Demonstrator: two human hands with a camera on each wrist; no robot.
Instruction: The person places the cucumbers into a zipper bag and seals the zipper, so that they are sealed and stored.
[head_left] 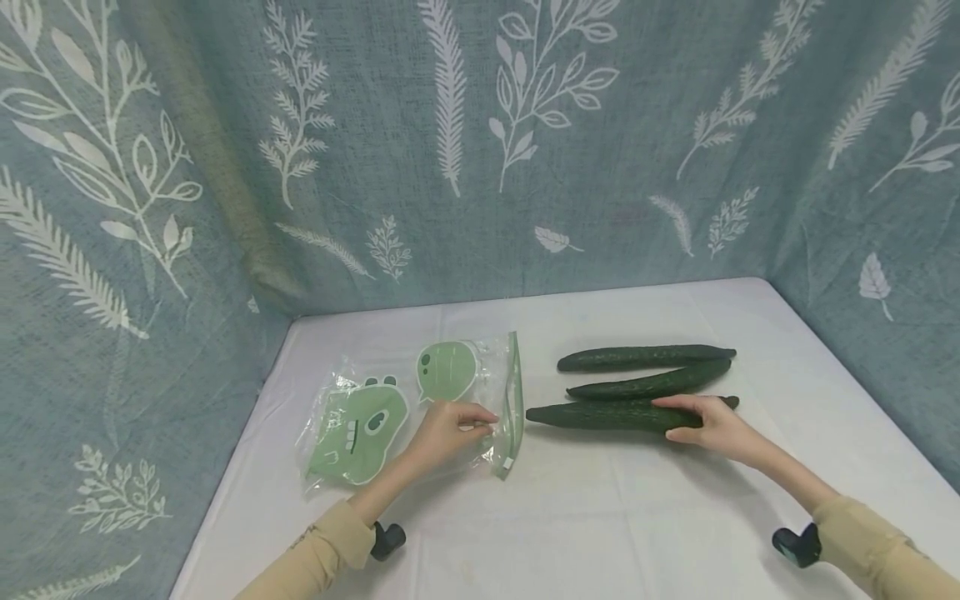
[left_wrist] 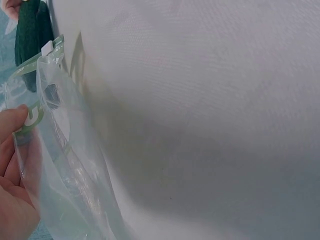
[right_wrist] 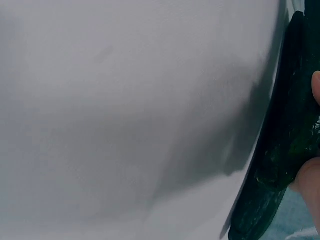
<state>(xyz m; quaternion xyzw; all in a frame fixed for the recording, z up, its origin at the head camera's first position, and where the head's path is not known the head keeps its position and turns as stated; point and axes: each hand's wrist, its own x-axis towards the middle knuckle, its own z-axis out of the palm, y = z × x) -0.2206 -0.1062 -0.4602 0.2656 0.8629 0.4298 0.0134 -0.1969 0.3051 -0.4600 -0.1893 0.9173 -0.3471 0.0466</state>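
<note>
A clear slider zip bag with a green dinosaur print lies flat on the left half of the table. My left hand pinches its upper film near the green zip strip, thumb against fingers. In the left wrist view the white slider sits at one end of that strip, and the bag film is lifted. My right hand grips the nearest cucumber towards its right end, thumb on the near side. Two more cucumbers, a middle one and a far one, lie just behind it.
A white cloth covers the table. Blue-green leaf-patterned curtain hangs behind it and along both sides. The zip strip faces the left tip of the held cucumber across a small gap.
</note>
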